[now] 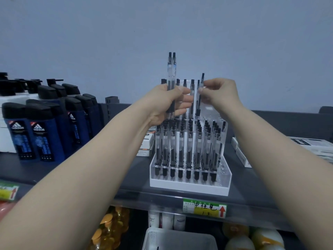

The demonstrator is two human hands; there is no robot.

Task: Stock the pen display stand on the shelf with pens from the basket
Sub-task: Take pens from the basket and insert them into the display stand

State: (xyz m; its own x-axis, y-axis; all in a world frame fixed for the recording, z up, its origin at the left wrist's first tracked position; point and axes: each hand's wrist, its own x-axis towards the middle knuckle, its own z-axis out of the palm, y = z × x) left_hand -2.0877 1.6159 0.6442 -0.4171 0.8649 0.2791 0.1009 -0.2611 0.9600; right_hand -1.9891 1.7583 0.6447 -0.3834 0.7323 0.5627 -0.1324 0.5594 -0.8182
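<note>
Hands (167,103) w/ pens (171,69) over stand (189,185)

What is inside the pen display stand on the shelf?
Clear pens stand upright in the pen display stand; its rightmost holes are empty. The left hand and right hand hide part of the back row.

The pens (171,73) in my left hand (164,105) are clear with black ends; below it the stand (189,187) is white; bottles (45,141) to its left are blue, black-capped.
</note>
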